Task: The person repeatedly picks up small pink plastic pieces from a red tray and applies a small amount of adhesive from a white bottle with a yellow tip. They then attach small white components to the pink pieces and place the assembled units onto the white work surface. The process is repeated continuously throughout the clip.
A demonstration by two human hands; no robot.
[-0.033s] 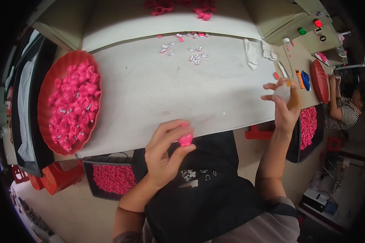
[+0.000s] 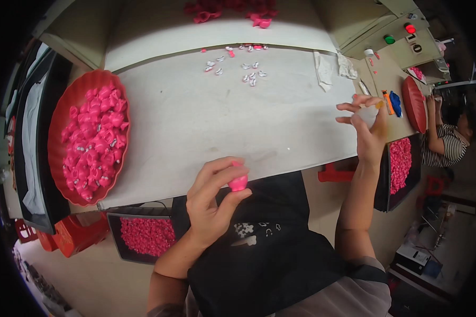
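Note:
My left hand [image 2: 212,196] pinches a small glossy pink plastic piece [image 2: 238,182] between thumb and fingers, just over the front edge of the white-covered worktable [image 2: 211,127]. Its exact shape is partly covered by the fingers. Raised at the right side of the table, my right hand [image 2: 369,132] is closed around a small whitish squeeze bottle [image 2: 366,114] with a yellowish tip. Several of that hand's fingers stretch out to the left. Small silver-and-pink parts [image 2: 252,76] lie scattered toward the back of the table.
A scalloped red tray [image 2: 58,142] heaped with pink pieces stands at the left. Black bins of pink pieces sit below, one at left [image 2: 143,259], one at right [image 2: 388,198]. Crumpled tissue [image 2: 322,71] and an orange tube [image 2: 388,102] lie at right. A person in stripes [image 2: 447,142] sits beyond.
The whole view has shifted slightly to the left. Both hands keep the same hold on the pink piece and the bottle.

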